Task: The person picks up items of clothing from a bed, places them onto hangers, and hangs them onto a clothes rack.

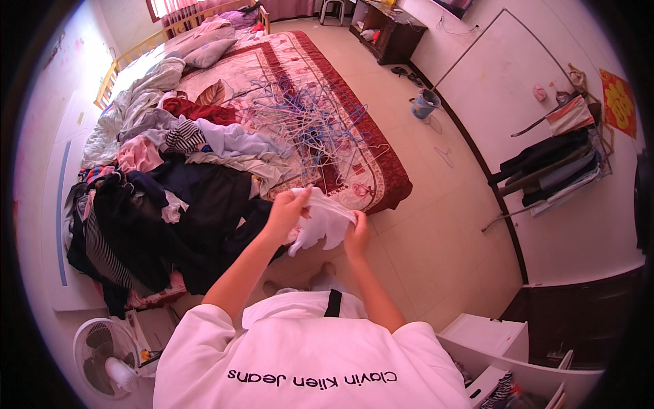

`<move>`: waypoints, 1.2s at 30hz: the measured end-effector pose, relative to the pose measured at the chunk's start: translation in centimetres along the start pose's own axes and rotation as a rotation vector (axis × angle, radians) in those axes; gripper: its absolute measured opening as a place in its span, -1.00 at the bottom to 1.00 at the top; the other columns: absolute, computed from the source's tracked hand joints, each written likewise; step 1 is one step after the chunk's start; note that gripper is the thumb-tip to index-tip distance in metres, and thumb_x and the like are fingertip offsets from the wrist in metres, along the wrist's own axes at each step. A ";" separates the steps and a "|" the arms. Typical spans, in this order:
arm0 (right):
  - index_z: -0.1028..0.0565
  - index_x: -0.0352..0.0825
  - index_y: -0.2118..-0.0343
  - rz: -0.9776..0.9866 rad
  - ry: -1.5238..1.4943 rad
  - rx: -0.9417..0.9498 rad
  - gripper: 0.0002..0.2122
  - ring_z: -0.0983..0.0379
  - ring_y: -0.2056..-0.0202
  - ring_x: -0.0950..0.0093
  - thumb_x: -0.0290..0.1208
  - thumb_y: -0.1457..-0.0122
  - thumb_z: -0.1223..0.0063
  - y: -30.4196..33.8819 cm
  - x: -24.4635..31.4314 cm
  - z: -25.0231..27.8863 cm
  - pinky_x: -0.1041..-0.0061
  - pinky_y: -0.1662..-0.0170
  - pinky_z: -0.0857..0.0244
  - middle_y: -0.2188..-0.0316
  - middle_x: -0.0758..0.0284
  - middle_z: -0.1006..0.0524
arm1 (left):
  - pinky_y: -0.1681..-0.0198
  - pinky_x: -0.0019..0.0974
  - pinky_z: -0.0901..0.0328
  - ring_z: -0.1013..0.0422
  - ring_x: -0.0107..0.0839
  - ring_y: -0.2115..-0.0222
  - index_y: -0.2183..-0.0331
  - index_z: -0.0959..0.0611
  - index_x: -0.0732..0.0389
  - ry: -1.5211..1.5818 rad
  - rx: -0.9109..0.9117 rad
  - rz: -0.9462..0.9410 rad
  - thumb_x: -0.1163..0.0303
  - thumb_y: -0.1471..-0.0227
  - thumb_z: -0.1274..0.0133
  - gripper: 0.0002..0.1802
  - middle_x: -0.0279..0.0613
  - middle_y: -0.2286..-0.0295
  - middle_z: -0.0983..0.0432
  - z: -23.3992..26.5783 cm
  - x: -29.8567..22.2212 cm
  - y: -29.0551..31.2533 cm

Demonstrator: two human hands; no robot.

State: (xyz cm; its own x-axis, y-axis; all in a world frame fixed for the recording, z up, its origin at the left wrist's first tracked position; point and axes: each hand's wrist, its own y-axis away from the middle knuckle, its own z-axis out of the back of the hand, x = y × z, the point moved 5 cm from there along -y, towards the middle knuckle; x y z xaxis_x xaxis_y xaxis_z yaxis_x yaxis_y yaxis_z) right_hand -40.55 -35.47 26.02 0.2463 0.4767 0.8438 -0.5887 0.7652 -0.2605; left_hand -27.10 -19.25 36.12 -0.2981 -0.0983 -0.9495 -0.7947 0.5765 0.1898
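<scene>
A small white garment (pixel 321 221) is stretched between my two hands, in front of my body at the near corner of the bed. My left hand (pixel 287 210) grips its upper left edge. At its right edge my right hand (pixel 356 235) is closed on the fabric. The lower part of the cloth hangs loose in folds; its exact kind cannot be made out. Beyond it on the bed (pixel 378 170) lies a tangled heap of blue and white wire hangers (pixel 313 123). Left of my hands spreads a big pile of dark clothes (pixel 197 204).
Lighter clothes and bedding (pixel 225 140) lie farther up the bed. A white fan (pixel 112 354) stands at the lower left, open drawers (pixel 494 385) at the lower right. On the right, clothes hang from a metal rack (pixel 555 160). A bucket (pixel 426 103) stands by the wall.
</scene>
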 end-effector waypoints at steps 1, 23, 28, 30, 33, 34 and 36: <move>-0.43 -0.36 0.23 0.001 0.000 0.002 -0.79 -0.48 0.28 0.20 -0.52 -0.03 0.04 -0.7 -0.9 0.6 0.31 0.18 -0.31 0.34 0.14 -0.54 | 0.57 -0.51 -0.23 -0.30 -0.63 0.65 0.48 -0.59 0.27 0.016 -0.024 0.039 0.18 -0.15 0.01 -0.65 -0.38 0.62 -0.43 0.9 0.0 -0.1; -0.54 -0.41 0.32 -0.252 -0.446 0.644 -0.79 -0.39 0.41 0.64 -0.52 -0.04 0.12 -14.0 1.2 3.5 0.64 0.30 -0.24 0.43 0.38 -0.52 | 0.43 -0.42 -0.29 -0.38 -0.54 0.55 0.48 -0.59 0.30 -0.579 -0.193 0.068 0.04 0.18 -0.27 -0.53 -0.28 0.54 -0.51 4.3 5.4 -0.9; -0.54 -0.42 0.32 -0.225 -0.382 0.694 -0.79 -0.41 0.40 0.62 -0.53 -0.04 0.13 -16.2 0.0 4.8 0.65 0.28 -0.25 0.42 0.38 -0.53 | 0.46 -0.40 -0.25 -0.36 -0.53 0.57 0.46 -0.58 0.33 -0.700 -0.223 0.045 0.18 0.19 -0.28 -0.61 -0.25 0.57 -0.50 3.3 6.8 -1.5; -0.54 -0.42 0.32 -0.206 -0.389 0.696 -0.79 -0.41 0.39 0.62 -0.54 -0.03 0.14 -16.9 -1.1 5.0 0.65 0.27 -0.25 0.42 0.37 -0.53 | 0.49 -0.40 -0.23 -0.36 -0.53 0.57 0.47 -0.59 0.33 -0.581 -0.205 0.041 0.18 0.21 -0.28 -0.61 -0.25 0.60 -0.49 2.5 7.6 -1.7; -0.54 -0.42 0.32 -0.196 -0.381 0.651 -0.79 -0.40 0.40 0.62 -0.54 -0.03 0.14 -17.8 -3.3 5.3 0.65 0.29 -0.24 0.44 0.38 -0.53 | 0.49 -0.39 -0.25 -0.36 -0.53 0.58 0.49 -0.60 0.33 -0.813 -0.126 0.116 0.22 0.25 -0.30 -0.63 -0.26 0.61 -0.48 0.1 6.8 -1.9; -0.54 -0.42 0.32 -0.179 -0.367 0.638 -0.79 -0.40 0.40 0.62 -0.55 -0.03 0.14 -18.0 -3.3 5.2 0.64 0.29 -0.25 0.45 0.38 -0.52 | 0.49 -0.39 -0.25 -0.36 -0.53 0.58 0.49 -0.60 0.33 -0.810 -0.135 0.121 0.22 0.25 -0.30 -0.63 -0.26 0.61 -0.48 0.2 7.0 -1.8; -0.53 -0.41 0.31 -0.161 -0.353 0.634 -0.78 -0.40 0.40 0.62 -0.56 -0.03 0.15 -18.0 -3.3 4.9 0.64 0.30 -0.25 0.45 0.38 -0.52 | 0.52 -0.48 -0.22 -0.31 -0.63 0.57 0.52 -0.56 0.31 -0.780 -0.014 0.120 0.36 0.23 -0.30 -0.73 -0.40 0.61 -0.43 0.0 8.2 -1.6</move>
State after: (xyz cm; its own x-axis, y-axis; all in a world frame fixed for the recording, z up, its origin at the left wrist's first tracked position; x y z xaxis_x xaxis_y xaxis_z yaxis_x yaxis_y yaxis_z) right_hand -34.56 -52.97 30.21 0.1685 0.1307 0.9770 -0.9240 0.3662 0.1104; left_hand -28.23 -21.00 28.03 0.0706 0.5648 -0.8222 -0.7888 0.5362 0.3006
